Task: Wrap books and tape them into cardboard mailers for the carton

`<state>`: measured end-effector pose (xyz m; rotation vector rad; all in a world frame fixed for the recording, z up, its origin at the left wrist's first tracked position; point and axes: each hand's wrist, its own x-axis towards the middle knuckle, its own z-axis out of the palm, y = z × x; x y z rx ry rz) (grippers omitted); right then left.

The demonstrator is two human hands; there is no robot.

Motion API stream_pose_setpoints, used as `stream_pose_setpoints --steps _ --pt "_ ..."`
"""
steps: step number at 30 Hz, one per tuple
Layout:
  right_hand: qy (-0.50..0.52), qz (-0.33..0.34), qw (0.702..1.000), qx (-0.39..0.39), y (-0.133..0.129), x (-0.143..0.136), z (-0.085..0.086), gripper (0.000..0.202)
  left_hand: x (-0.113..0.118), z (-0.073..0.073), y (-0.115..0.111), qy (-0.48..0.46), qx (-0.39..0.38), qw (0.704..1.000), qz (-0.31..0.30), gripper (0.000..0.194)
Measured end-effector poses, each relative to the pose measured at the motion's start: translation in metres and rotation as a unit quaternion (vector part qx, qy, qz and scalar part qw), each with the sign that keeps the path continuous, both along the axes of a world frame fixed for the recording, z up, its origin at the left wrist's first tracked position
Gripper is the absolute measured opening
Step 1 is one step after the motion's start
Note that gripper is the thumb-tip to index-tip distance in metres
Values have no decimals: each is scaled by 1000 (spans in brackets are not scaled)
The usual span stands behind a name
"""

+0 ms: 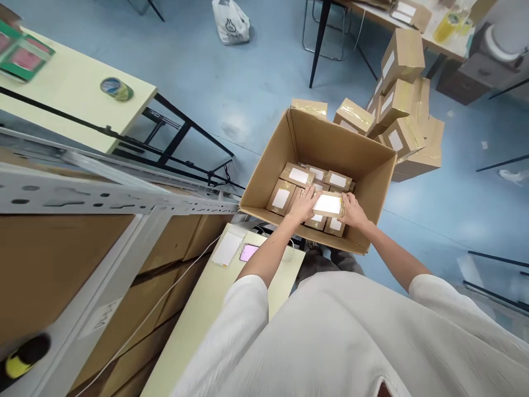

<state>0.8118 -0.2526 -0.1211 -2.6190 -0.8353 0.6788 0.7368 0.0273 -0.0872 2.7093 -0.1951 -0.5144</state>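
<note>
Between my two hands is a small cardboard box [328, 204] with a white label on top. My left hand [303, 204] grips its left end, and my right hand [352, 210] is closed on its right end. Both hands are inside a large open carton [343, 136]. Several other small labelled boxes [281, 197] lie in the carton, beneath and around the held one. I cannot tell whether the held box rests on those below it.
Stacked cardboard boxes [403, 99] stand on the floor beyond the carton. A metal shelf [82, 190] with cartons is at left, above a pale table [198, 320] bearing a phone [248, 252]. Another table [88, 99] holds a tape roll [117, 89]. A white bag [230, 22] lies farther off.
</note>
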Motion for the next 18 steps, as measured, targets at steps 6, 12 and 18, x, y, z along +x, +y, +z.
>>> stream_pose_setpoints --steps 6,12,18 --pt "-10 -81 995 59 14 43 -29 95 34 -34 6 5 -12 989 146 98" --pt "120 -186 968 120 49 80 -85 87 94 -96 22 -9 -1 936 351 95" --pt "200 -188 954 123 84 84 -146 83 145 -163 57 -44 -9 921 387 93"
